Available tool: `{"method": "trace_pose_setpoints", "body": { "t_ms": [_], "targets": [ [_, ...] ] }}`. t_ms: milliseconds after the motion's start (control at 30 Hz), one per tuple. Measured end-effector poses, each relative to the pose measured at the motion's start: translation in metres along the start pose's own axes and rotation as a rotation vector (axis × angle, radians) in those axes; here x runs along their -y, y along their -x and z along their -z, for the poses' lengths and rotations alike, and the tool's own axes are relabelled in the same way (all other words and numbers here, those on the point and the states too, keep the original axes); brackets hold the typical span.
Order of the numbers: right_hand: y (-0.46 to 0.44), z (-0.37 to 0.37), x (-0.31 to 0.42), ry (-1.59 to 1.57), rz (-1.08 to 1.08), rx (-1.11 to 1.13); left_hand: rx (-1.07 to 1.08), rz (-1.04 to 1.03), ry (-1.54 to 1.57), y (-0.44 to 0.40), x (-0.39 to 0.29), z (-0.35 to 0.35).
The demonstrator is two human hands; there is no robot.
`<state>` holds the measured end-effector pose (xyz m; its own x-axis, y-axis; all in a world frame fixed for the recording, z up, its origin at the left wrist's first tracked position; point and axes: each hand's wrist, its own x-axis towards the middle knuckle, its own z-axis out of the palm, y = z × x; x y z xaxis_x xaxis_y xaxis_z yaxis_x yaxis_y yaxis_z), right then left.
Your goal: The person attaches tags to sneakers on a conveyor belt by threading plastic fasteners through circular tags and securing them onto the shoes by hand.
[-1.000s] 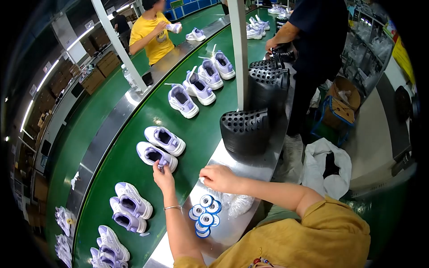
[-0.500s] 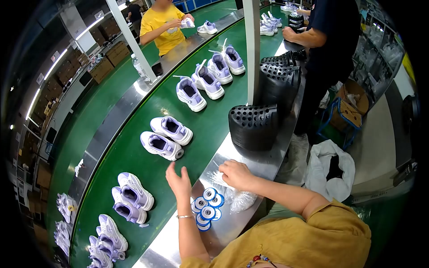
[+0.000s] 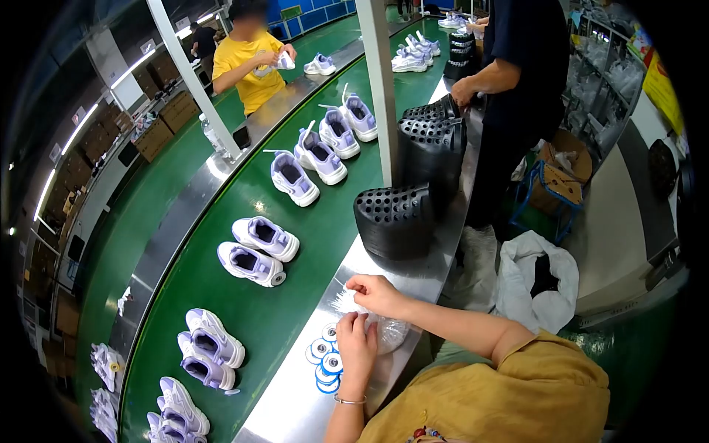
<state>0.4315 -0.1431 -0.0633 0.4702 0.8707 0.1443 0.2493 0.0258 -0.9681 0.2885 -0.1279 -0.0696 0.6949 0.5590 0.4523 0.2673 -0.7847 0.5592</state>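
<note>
My right hand [image 3: 378,296] is closed in a pinch at a bundle of thin white plastic strands [image 3: 343,301] on the metal ledge. Just below it, my left hand [image 3: 357,345] has its fingers curled in, beside a clear plastic bag [image 3: 391,336]; what they hold, if anything, is hidden. Several round white tags with blue rims [image 3: 331,362] lie in a loose pile left of that hand, partly covered by it. On the green belt, a pair of white and lilac sneakers [image 3: 255,264] stands ahead, a round tag at one heel.
More sneakers [image 3: 210,343] stand along the curved green belt [image 3: 295,295]. Black perforated moulds [image 3: 395,225] line the metal ledge [image 3: 284,410] beside a white post [image 3: 378,96]. A co-worker in dark clothing [image 3: 528,74] stands right, another in yellow [image 3: 247,70] across. A white sack [image 3: 535,292] is on the floor.
My left hand has moved from over the belt's edge to the ledge beside my right hand, its fingers now curled. The view has shifted, and the sneakers appear lower and farther left.
</note>
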Motion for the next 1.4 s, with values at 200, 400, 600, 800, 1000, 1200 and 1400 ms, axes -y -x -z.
{"method": "trace_pose_setpoints", "body": {
  "t_ms": [200,400,600,800,1000,1200,1400],
  "targets": [
    [0.004,0.003,0.009,0.051,0.081,0.015,0.034,-0.016,-0.099,-0.006,-0.006,0.001],
    [0.008,0.0,0.011,-0.087,0.066,0.024,0.117,-0.035,-0.111,-0.005,-0.004,-0.004],
    [0.006,0.009,0.016,-0.115,-0.116,0.071,0.117,-0.036,-0.108,-0.006,-0.008,-0.006],
    [0.007,0.006,0.02,-0.194,-0.045,-0.033,0.121,-0.04,-0.102,-0.008,-0.008,-0.012],
    [0.005,0.008,0.025,-0.284,-0.077,0.006,0.121,-0.048,-0.094,-0.011,-0.013,-0.012],
    [0.001,0.015,0.051,-0.287,0.106,-0.027,0.147,-0.055,-0.078,-0.015,-0.016,-0.01],
    [0.002,0.024,0.071,-0.074,0.412,-0.092,0.145,-0.059,-0.029,-0.015,-0.015,-0.011]
  ]
}}
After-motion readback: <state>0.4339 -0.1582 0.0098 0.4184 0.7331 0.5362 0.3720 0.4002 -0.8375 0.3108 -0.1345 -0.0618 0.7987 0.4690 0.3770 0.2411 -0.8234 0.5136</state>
